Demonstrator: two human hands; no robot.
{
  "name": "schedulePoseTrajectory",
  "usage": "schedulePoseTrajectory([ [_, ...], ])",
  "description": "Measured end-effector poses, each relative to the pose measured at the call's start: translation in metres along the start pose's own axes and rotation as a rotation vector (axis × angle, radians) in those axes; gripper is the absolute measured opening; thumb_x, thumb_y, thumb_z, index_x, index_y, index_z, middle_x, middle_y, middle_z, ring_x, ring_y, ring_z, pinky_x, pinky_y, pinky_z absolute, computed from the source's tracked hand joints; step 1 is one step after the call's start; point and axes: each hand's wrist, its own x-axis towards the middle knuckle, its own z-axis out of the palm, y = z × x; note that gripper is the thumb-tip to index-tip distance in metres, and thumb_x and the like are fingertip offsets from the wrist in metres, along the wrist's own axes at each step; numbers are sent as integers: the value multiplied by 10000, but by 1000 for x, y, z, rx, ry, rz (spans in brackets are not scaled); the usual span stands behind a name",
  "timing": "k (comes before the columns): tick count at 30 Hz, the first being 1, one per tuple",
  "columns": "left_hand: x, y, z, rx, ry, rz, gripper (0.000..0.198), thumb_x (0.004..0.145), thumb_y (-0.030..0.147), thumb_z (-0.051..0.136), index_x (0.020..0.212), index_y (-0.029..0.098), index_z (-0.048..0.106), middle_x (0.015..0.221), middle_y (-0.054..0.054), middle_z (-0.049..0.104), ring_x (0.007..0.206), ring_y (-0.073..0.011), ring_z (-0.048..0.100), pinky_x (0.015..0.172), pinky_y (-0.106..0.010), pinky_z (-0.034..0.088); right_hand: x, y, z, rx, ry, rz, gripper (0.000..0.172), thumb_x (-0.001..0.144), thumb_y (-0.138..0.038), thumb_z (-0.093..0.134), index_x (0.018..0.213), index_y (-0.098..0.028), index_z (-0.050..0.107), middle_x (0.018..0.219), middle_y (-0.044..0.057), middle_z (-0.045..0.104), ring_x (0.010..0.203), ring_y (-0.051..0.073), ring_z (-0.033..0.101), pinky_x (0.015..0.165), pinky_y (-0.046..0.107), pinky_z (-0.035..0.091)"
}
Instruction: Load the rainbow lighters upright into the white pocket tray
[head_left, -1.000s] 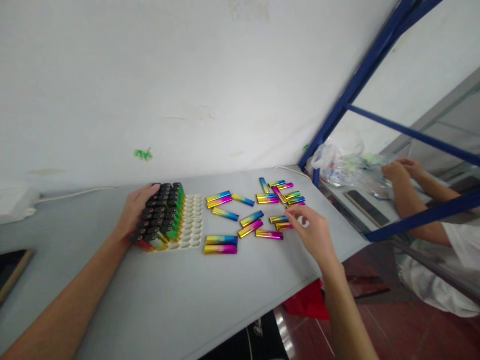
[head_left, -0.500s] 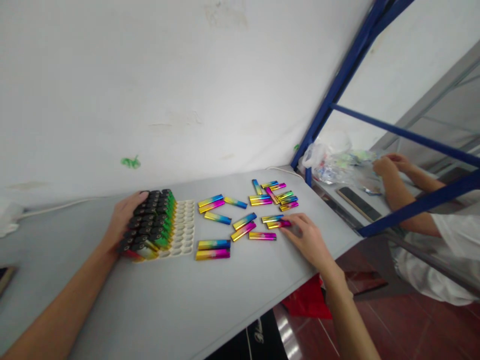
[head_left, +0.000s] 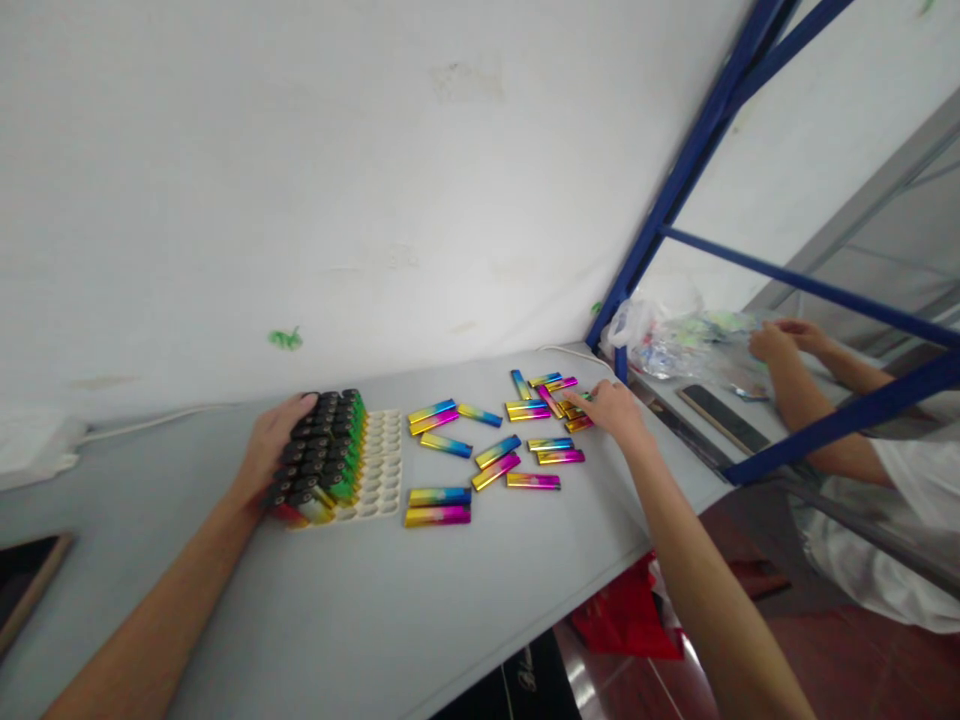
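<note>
At the left, my left hand (head_left: 276, 440) wraps round the side of a block of upright black-topped lighters (head_left: 322, 440), green and yellow below. They stand in a pale tray (head_left: 381, 465) whose right-hand columns of holes show bare. My left fingers are mostly hidden behind the block; the thumb lies at its top edge. On the right, my right hand (head_left: 609, 405) reaches over a cluster of shiny metallic lighter cases, fingers stretched out, fingertips at a green-and-gold case (head_left: 577, 411). More cases in blue-gold and magenta-gold, such as a magenta-gold one (head_left: 533, 481), lie spread between tray and hand.
A blue metal frame (head_left: 675, 190) rises at the table's right end. Beyond it are clear plastic bags (head_left: 660, 335), a phone (head_left: 722, 418) and another person's hands (head_left: 784, 340). A dark-screened device (head_left: 30, 580) lies at the left. The wall (head_left: 375, 200) backs the table.
My right hand has moved away from the magenta-gold case, up and right to the far cluster. That case now lies straighter. My left hand stays at the lighters; the view has shifted slightly left.
</note>
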Motion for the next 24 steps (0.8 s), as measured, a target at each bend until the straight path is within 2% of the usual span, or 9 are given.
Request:
schedulePoseTrajectory([
  [4,0,-2,2,-33,-3,-19,425,694,649,672,756,231,622,738,16,641,809,-224,556,735,-303,495,-2,-12,8,-27,-79,143,711,929,-749,643,1217,-100,676,1324,296,684,1296,433,634,1033,521,485],
  [9,-4,0,4,-65,-22,-7,396,740,612,668,775,220,632,740,13,642,807,-214,558,715,-281,480,3,-15,9,137,-45,83,524,929,-614,711,1135,-133,674,1190,233,739,1175,391,687,976,486,505],
  [12,-7,3,4,-87,-32,8,385,755,606,657,771,222,633,741,5,642,803,-219,558,705,-284,480,7,-19,5,208,-26,23,436,913,-475,748,1190,-149,664,1003,137,769,1059,339,725,952,459,520],
  [14,-7,4,4,-95,-27,21,381,751,606,660,752,226,633,749,-3,648,813,-227,560,728,-295,482,8,-23,1,268,0,-43,437,906,-388,737,1273,-169,644,981,89,764,988,286,742,943,430,535],
  [16,-7,2,4,-101,-21,31,377,744,607,674,736,232,640,767,-15,663,829,-242,570,758,-313,485,6,-32,-3,476,39,-120,522,889,-374,727,1361,-187,609,1035,71,749,920,243,747,901,405,561],
  [18,-6,0,4,-109,-22,32,378,749,615,685,732,239,643,771,-22,669,827,-254,577,764,-329,485,-1,-47,-7,826,34,-176,599,843,-453,762,1363,-194,616,1043,59,729,866,225,736,829,388,583],
  [20,-7,-2,5,-132,-30,28,388,770,625,686,743,240,644,760,-21,662,804,-253,575,745,-333,481,-12,-69,-12,1148,-67,-208,612,769,-541,828,1251,-192,681,991,43,715,834,215,713,770,366,585],
  [22,-8,-3,5,-171,-39,33,392,789,613,702,741,231,630,750,-14,646,789,-239,562,738,-325,474,-26,-97,-17,1297,-234,-253,558,732,-567,876,1120,-197,724,953,31,709,822,191,686,740,329,571],
  [24,-9,-5,6,-170,-36,43,389,798,596,710,729,227,610,741,-10,635,790,-229,561,747,-317,474,-43,-129,-23,1401,-382,-316,508,758,-563,880,1090,-217,714,955,21,708,827,170,669,719,295,555],
])
